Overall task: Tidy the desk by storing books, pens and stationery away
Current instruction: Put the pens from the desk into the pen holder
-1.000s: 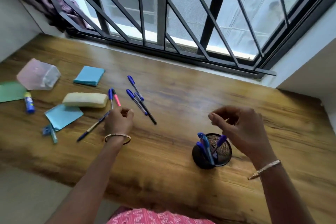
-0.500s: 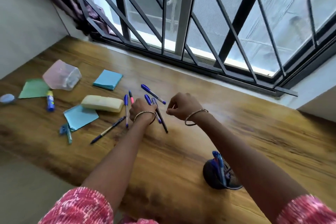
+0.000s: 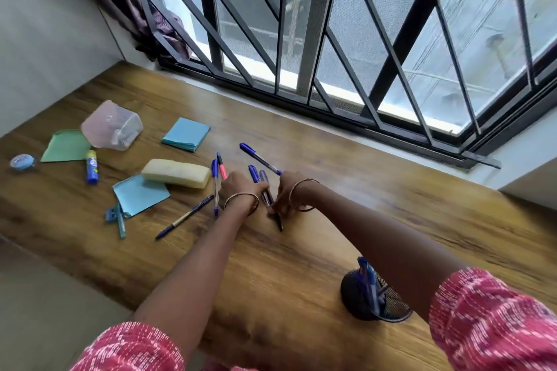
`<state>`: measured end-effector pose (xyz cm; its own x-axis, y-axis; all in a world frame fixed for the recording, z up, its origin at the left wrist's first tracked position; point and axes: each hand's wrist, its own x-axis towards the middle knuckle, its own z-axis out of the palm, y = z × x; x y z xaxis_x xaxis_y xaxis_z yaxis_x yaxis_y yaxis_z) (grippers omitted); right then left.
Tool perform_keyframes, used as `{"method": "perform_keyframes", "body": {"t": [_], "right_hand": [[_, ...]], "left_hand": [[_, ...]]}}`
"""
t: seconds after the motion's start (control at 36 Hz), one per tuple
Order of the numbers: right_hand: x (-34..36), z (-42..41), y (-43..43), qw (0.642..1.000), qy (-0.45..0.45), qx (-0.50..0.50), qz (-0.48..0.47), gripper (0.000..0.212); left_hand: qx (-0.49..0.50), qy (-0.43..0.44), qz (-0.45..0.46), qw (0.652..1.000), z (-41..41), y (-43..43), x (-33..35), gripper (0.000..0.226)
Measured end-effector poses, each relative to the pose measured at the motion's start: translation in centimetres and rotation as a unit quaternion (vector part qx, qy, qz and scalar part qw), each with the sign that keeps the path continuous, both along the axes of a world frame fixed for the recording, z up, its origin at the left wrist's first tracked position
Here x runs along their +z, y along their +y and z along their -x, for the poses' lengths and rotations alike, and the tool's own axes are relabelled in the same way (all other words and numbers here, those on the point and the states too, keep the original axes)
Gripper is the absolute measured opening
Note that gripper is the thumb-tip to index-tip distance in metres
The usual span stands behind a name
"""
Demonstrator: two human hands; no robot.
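Right hand [image 3: 283, 196] is down on the worktop [image 3: 331, 220], fingers [image 3: 275, 210] pinched on a dark pen [image 3: 272, 208] near its lower end, the pen lying flat with its tip pointing back toward the person. Left hand [image 3: 238, 187] sits just beside it, knuckles up, fingers curled under; whether they grip anything, I cannot tell. A bangle shows on each wrist, and pink patterned sleeves at the bottom edge.

Pens all around those hands. A blue-capped pen [image 3: 253, 173] pokes out between the two hands, right beside the dark one. Another blue pen [image 3: 260, 159] lies slanted just beyond the right hand. To the left of the left hand, a pink pen [image 3: 222, 166] and a clear blue-capped pen [image 3: 215, 187] lie side by side, and a longer pen [image 3: 184, 217] angles away further left.

Out from there: a pale yellow case [image 3: 176, 173] resting partly on a loose blue sheet [image 3: 140, 194], a blue pad [image 3: 187, 133] behind it, a small blue clip and stick [image 3: 116, 217] at the near left. Further left, a glue stick [image 3: 91, 167], a green sheet [image 3: 64, 146], a clear tub [image 3: 112, 125] on its side and a round blue tape case [image 3: 22, 162].

Near the right forearm, well apart from the hands, stands the black mesh cup [image 3: 391, 307] with several blue pens upright in it.
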<state>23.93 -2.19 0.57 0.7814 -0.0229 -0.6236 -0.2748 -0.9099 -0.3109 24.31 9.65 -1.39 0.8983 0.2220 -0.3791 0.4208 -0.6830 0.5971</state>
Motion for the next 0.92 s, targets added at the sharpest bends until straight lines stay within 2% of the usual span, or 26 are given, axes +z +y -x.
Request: {"method": "perform_keyframes", "body": {"t": [0.11, 0.22, 0.33, 0.39, 0.5, 0.58, 0.69, 0.75, 0.83, 0.92], "right_hand": [[-0.3, 0.7, -1.1, 0.988, 0.097, -0.069, -0.099, 0.025], [0.3, 1.9, -2.0, 0.98, 0.132, -0.088, -0.12, 0.016], [1.0, 2.9, -2.0, 0.984, 0.118, -0.087, -0.101, 0.017], [0.9, 3.1, -1.7, 0.99, 0.089, -0.078, -0.075, 0.02], [0.8, 3.5, -1.1, 0.999, 0.008, 0.011, 0.039, 0.033], [1.0, 3.8, -1.4, 0.998, -0.023, 0.03, 0.052, 0.037], [1.7, 3.9, -3.3, 0.998, -0.05, -0.027, -0.004, 0.031], [2.7, 4.2, -4.7, 0.991, -0.07, -0.084, -0.073, 0.025], [5.3, 5.5, -7.6, 0.963, -0.128, -0.163, -0.173, 0.02], [8.2, 8.3, -10.5, 0.92, -0.201, -0.223, -0.254, 0.008]], "left_hand": [[-0.015, 0.014, -0.021, 1.0, 0.1, -0.4, 0.4, 0.054], [-0.01, 0.014, -0.013, 1.0, 0.6, -0.8, 0.7, 0.052], [0.009, -0.006, 0.009, 1.0, 1.2, -0.5, 0.2, 0.053], [0.009, -0.025, 0.028, 0.999, 1.4, -0.4, -0.1, 0.043], [0.005, -0.062, 0.104, 0.993, 2.3, -0.2, 0.4, 0.033], [-0.012, -0.103, 0.167, 0.98, 3.0, -0.1, 1.7, 0.023], [-0.021, -0.159, 0.236, 0.959, 5.1, -0.5, 5.1, 0.01], [-0.027, -0.175, 0.271, 0.946, 6.2, -0.6, 6.6, 0.012], [-0.066, -0.167, 0.334, 0.925, 7.8, -0.9, 8.1, 0.017], [-0.151, -0.142, 0.383, 0.9, 10.2, -1.8, 9.3, 0.017]]}}
